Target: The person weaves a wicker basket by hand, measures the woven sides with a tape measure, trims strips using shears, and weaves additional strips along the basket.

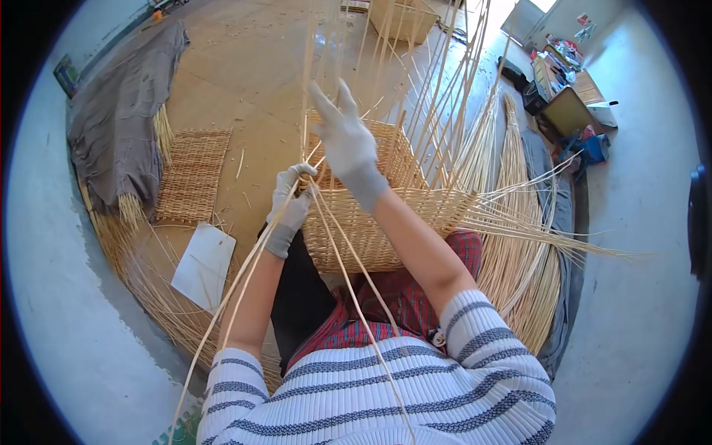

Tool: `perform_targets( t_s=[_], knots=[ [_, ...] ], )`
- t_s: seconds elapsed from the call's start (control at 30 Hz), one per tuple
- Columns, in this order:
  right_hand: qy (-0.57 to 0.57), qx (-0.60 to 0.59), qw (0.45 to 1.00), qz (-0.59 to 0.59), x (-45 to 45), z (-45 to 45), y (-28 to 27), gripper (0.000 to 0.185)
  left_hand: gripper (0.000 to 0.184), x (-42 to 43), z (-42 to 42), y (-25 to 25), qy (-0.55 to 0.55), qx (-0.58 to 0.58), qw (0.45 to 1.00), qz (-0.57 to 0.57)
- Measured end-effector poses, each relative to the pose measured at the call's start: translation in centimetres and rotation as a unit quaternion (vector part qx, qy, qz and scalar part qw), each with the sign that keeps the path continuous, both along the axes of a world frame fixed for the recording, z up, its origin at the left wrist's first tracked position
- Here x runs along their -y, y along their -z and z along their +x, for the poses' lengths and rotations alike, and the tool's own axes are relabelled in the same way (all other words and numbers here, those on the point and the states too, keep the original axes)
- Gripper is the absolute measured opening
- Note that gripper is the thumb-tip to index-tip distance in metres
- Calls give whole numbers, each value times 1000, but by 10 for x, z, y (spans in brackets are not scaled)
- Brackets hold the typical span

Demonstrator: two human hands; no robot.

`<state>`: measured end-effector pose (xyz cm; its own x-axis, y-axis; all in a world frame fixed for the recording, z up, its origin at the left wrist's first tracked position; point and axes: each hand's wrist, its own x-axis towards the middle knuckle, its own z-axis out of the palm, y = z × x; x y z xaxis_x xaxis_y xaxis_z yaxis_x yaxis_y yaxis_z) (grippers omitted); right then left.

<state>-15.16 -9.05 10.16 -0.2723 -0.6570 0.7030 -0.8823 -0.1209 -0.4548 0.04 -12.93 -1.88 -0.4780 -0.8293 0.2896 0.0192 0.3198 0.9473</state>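
Observation:
A half-woven wicker basket (pixel 356 222) rests on my lap, its tall upright stakes (pixel 452 81) rising from the rim. My left hand (pixel 293 200), in a pale work glove, is closed at the basket's near left corner, gripping wicker strands there. Long loose strands (pixel 345 278) run from that corner down across my lap and past my left arm. Above the basket's left side, my gloved right hand (pixel 346 144) is raised with fingers stretched and apart. Its fingertips are close to the thin stakes at the left corner; whether they touch cannot be made out.
Bundles of wicker rods (pixel 512 215) lie on the right, with loose ends sticking out from the basket. A woven panel (pixel 194 174) and a white sheet (pixel 204 265) lie left. Grey cloth (pixel 126 111) covers more rods. Behind are a box (pixel 404 18) and a cluttered low cabinet (pixel 567 107).

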Motion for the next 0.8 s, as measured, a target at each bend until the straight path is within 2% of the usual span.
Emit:
perform_targets(
  t_s=[0.07, 0.1, 0.13, 0.17, 0.2, 0.23, 0.27, 0.3, 0.33, 0.37, 0.4, 0.47, 0.5, 0.53, 0.57, 0.6, 0.63, 0.67, 0.7, 0.73, 0.77, 0.8],
  knots=[
    [52, 117, 989, 78, 21, -6, -6, 61, 36, 0, -5, 9, 13, -47, 998, 42],
    [-92, 361, 928, -21, -7, -6, -17, 66, 37, 1, -7, 7, 23, -91, 992, 80],
    [-186, 359, 907, -117, -33, -24, 6, 60, 37, 0, -7, 7, 21, -97, 991, 85],
    [-275, 355, 869, -206, -59, -38, 48, 55, 40, -8, -3, -2, -66, -57, 996, 3],
    [-199, 439, 859, -175, -87, -40, 98, 46, 43, -15, -4, -6, -152, -17, 985, -78],
    [-116, 514, 837, -146, -117, -38, 131, 37, 46, -22, -5, 12, -200, -26, 979, -3],
    [-66, 558, 826, -48, -149, -37, 114, 30, 43, -40, -6, 6, -218, -81, 971, 50],
    [-13, 597, 801, 45, -169, -37, 93, 25, 42, -53, -6, 25, -181, -54, 981, 42],
    [-7, 596, 802, 45, -167, -46, 96, 25, 41, -62, -7, 41, -144, -24, 989, 35],
    [8, 516, 855, 52, -159, -56, 102, 25, 48, -74, -12, 2, -97, 51, 951, -288],
    [23, 433, 899, 60, -149, -64, 105, 25, 48, -85, -22, -18, -91, 52, 954, -283],
    [-31, 210, 977, -37, -111, -57, 66, 33, 62, -97, -41, -41, -37, 256, 900, -350],
    [37, 53, 998, -2, -84, -55, 34, 43, 68, -96, -46, -35, -23, 333, 891, -307],
    [109, -102, 988, 33, -70, -53, 11, 55, 68, -90, -48, -33, -20, 334, 890, -309],
    [113, -100, 988, 40, -73, -56, 10, 55, 71, -86, -51, -29, -23, 350, 882, -314],
    [28, 121, 992, -1, -78, -59, 8, 57, 73, -85, -52, -27, -28, 365, 875, -317],
    [-60, 331, 940, -47, -78, -67, 4, 59, 72, -83, -51, -29, -15, 351, 881, -317],
    [-94, 336, 930, -112, -99, -80, 23, 61, 72, -86, -51, -32, -14, 345, 883, -318],
    [-123, 339, 915, -180, -132, -92, 58, 64, 64, -91, -50, -35, -48, 328, 867, -374],
    [-19, 436, 894, -101, -159, -95, 93, 59, 57, -92, -55, -36, -85, 304, 847, -428],
    [86, 523, 848, -19, -172, -92, 98, 54, 60, -93, -65, -39, -78, 257, 846, -461],
    [95, 521, 848, -19, -171, -103, 102, 54, 60, -98, -79, -40, -71, 252, 849, -459]
  ],
)
